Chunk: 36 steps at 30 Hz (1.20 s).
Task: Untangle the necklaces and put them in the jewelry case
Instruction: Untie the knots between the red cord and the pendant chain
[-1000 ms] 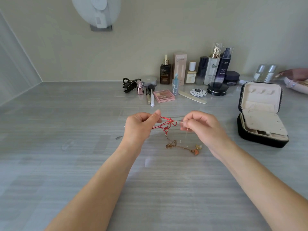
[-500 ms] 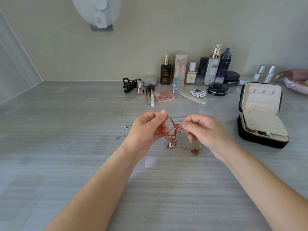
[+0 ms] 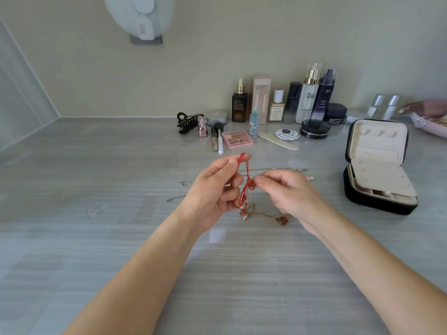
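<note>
My left hand (image 3: 212, 192) pinches the top of the thin red cord necklace (image 3: 243, 193) between thumb and forefinger, and my right hand (image 3: 287, 192) pinches its knotted middle with curled fingers. The cord's lower end hangs over a fine gold chain necklace with a reddish pendant (image 3: 272, 216) lying on the grey streaked tabletop (image 3: 121, 165). The open black jewelry case with cream lining (image 3: 377, 163) stands well apart to the right.

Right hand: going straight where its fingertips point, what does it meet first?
The right hand points toward the left hand. First in line is the red cord necklace it pinches; the left hand probably next, though depth is unclear.
</note>
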{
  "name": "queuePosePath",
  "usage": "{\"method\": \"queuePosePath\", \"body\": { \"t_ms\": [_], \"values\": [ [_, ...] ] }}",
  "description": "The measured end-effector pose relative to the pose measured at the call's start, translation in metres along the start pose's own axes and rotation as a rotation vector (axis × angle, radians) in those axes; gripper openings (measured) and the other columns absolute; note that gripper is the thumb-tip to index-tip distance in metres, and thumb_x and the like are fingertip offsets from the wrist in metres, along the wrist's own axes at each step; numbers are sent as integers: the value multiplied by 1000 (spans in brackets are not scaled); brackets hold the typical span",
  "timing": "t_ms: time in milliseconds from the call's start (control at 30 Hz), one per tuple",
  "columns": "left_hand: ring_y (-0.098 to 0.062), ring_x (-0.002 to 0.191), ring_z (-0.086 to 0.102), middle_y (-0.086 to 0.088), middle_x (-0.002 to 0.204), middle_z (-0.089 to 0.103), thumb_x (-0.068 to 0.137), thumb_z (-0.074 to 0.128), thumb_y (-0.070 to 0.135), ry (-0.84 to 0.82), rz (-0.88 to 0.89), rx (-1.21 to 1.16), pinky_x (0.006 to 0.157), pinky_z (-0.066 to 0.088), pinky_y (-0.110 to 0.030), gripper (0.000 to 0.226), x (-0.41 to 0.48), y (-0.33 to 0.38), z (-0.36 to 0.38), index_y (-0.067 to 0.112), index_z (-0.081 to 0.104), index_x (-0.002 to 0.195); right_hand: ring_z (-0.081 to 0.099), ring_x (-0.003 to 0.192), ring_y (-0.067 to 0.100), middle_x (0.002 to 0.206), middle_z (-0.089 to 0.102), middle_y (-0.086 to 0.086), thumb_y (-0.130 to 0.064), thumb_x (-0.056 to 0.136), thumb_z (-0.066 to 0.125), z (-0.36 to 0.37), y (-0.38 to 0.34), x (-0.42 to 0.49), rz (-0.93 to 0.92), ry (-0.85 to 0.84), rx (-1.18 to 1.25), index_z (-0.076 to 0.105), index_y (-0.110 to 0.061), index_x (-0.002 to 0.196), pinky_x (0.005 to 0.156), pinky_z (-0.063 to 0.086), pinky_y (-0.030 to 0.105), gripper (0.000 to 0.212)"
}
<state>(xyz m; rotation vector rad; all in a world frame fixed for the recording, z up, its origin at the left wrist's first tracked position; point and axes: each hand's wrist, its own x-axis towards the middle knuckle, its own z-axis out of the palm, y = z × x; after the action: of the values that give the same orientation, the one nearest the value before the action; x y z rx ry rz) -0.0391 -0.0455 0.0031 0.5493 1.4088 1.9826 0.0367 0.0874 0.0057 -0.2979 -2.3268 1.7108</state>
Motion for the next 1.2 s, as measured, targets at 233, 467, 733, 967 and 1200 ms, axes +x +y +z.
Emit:
{"method": "queuePosePath", "body": {
  "t_ms": [233, 467, 733, 967, 1200],
  "values": [
    [-5, 37, 23, 6, 58, 42, 97, 40, 34, -24, -67, 94, 45, 36, -20, 30, -1, 2, -2, 19, 65, 101, 19, 33, 4, 35, 30, -13, -15, 84, 64, -4, 7, 3, 84, 2, 61, 65, -16, 70, 40, 14, 18, 15],
    [-1, 79, 50, 15, 88, 52, 90, 56, 22, 487, 357, 716, 67, 38, -3, 16, 5, -7, 0, 36, 52, 82, 24, 35, 5, 49, 44, -7, -19, 86, 62, -5, 11, 6, 74, 51, 37, 65, -18, 68, 41, 20, 20, 19],
    [-3, 90, 45, 22, 83, 49, 77, 71, 33, 325, 457, 1081, 76, 33, -7, 9, -1, -22, 9, 27, 68, 83, 19, 31, 4, 35, 32, -12, -15, 87, 60, -7, 8, 5, 94, 82, 208, 64, -11, 75, 37, 12, 16, 13],
    [2, 63, 48, 19, 66, 60, 80, 69, 18, 262, 323, 804, 58, 36, -8, 23, 1, -10, 7, 34, 62, 66, 20, 36, 6, 39, 27, -11, -23, 87, 61, -9, 11, 8, 53, 99, 103, 64, -15, 73, 41, 16, 21, 16],
    [8, 54, 50, 14, 63, 58, 84, 65, 13, 256, 320, 714, 55, 38, -4, 16, 0, -6, 8, 21, 65, 70, 40, 37, -1, 36, 43, -18, -27, 90, 54, -10, 13, 9, -31, 122, -18, 60, -17, 74, 44, 29, 10, 20]
  ]
}}
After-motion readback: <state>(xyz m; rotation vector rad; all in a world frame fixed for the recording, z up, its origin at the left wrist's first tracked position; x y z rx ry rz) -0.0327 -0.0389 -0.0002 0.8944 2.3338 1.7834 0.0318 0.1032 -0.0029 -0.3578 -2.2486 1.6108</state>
